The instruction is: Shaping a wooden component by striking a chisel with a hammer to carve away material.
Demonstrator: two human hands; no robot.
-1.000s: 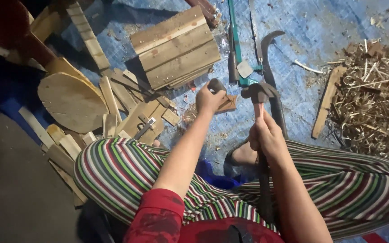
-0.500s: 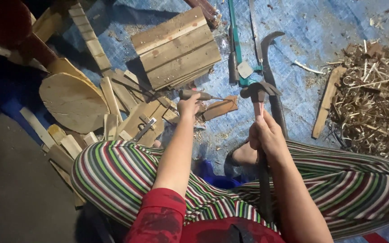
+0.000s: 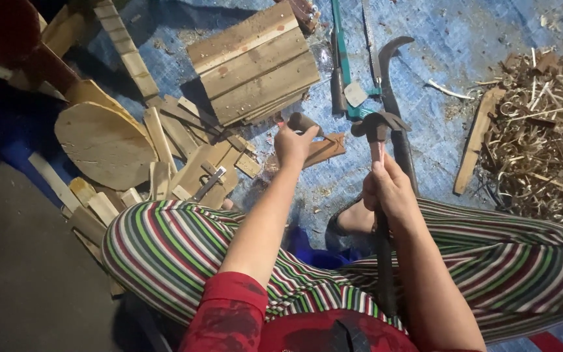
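My left hand (image 3: 291,145) is closed around a short dark-handled tool (image 3: 303,121), held just above a small reddish wooden block (image 3: 324,149) on the blue tarp (image 3: 464,39). My right hand (image 3: 389,190) grips the shaft of a claw hammer. The hammer's dark head (image 3: 376,124) is raised to the right of the block, about level with the left hand. Both arms reach out over my knees in striped trousers (image 3: 184,251). What the tool's tip touches is hidden by my fingers.
A stack of wooden planks (image 3: 255,65) lies behind the block. A round wooden disc (image 3: 102,145) and several offcuts (image 3: 193,166) are on the left. A curved blade (image 3: 393,85) and a teal-handled saw (image 3: 341,58) lie ahead. Wood shavings (image 3: 545,140) and a stick (image 3: 474,140) are on the right.
My left hand went left to the offcuts, took up the dark-handled tool, and has come back to the small block. The right hand and hammer have barely moved.
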